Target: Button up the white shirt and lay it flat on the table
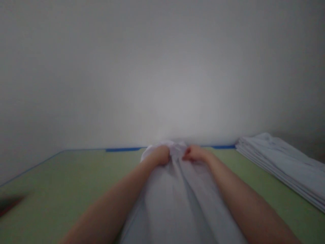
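A white cloth (177, 200) lies stretched along the green table (76, 176), running from the near edge toward the far wall. Both my arms reach forward over it. My left hand (160, 155) is closed on the cloth's far end, bunching the fabric. My right hand (195, 154) is closed on the same far end just to the right, fingers pinched into the folds. The two hands are close together, with gathered cloth between them. The picture is blurred.
A stack of folded white cloths (281, 162) sits on the right side of the table. Blue tape (122, 149) runs along the table's far edge against a plain white wall. A dark reddish object (8, 203) shows at the left edge.
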The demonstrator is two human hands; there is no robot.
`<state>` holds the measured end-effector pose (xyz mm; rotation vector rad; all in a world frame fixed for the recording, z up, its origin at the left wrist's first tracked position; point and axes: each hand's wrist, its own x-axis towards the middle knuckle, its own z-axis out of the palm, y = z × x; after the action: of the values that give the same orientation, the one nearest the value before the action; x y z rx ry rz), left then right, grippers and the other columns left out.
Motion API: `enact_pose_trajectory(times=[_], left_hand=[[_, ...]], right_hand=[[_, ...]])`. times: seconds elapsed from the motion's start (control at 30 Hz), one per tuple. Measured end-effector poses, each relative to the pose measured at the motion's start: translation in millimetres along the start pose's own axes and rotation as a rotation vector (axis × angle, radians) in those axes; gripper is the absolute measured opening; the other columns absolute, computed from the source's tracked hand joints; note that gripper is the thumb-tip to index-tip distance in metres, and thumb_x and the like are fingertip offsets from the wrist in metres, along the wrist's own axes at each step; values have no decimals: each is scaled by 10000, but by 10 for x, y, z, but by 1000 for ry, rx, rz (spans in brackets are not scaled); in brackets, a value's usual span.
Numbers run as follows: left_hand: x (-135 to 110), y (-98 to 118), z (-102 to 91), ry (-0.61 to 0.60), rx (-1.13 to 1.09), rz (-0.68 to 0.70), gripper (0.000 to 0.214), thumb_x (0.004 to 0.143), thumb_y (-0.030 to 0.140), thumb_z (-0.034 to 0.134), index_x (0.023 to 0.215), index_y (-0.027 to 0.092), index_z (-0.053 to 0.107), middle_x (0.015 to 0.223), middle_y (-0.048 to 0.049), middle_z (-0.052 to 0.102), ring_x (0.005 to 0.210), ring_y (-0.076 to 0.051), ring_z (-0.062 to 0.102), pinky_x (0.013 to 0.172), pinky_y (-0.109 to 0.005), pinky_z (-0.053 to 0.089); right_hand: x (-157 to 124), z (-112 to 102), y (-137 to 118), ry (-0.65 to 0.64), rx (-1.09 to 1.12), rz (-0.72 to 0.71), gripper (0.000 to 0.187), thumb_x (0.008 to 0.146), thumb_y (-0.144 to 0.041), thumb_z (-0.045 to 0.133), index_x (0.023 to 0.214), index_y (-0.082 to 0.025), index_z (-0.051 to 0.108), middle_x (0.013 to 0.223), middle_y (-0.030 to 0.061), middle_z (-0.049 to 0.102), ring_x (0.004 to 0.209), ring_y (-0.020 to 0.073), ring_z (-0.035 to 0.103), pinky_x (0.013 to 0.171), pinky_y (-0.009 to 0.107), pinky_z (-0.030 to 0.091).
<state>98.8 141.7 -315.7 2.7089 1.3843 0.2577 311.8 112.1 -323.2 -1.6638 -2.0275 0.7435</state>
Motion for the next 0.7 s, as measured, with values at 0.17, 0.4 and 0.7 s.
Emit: enact_pose_trajectory(times=[0.17, 0.4, 0.7], left_hand=[[14, -27, 71, 24, 103, -25, 205, 716, 216, 543, 811, 154, 714, 908, -150, 692, 897, -259, 634, 815, -327, 472], [56, -55, 119, 26, 181, -97, 254, 745, 220, 534, 924, 137, 695, 1009, -176, 673, 950, -274, 626, 819, -332, 479], [76, -64, 145, -6, 155, -69, 274, 737, 226, 555, 959, 141, 690, 1043, -178, 666, 983, -276, 616, 852, -332, 464]], right_hand=[[-109, -166, 1, -157, 24, 19, 92, 583, -238, 686, 587, -147, 672, 505, 20, 609, 424, 95, 493, 436, 196, 336], [-138, -141, -99, -220, -20, 25, 86, 550, -240, 693, 563, -156, 678, 493, 20, 606, 422, 100, 496, 440, 205, 331], [-77, -94, -122, -127, -61, 20, 76, 549, -186, 594, 480, -158, 609, 406, -19, 517, 397, 88, 437, 453, 212, 315]])
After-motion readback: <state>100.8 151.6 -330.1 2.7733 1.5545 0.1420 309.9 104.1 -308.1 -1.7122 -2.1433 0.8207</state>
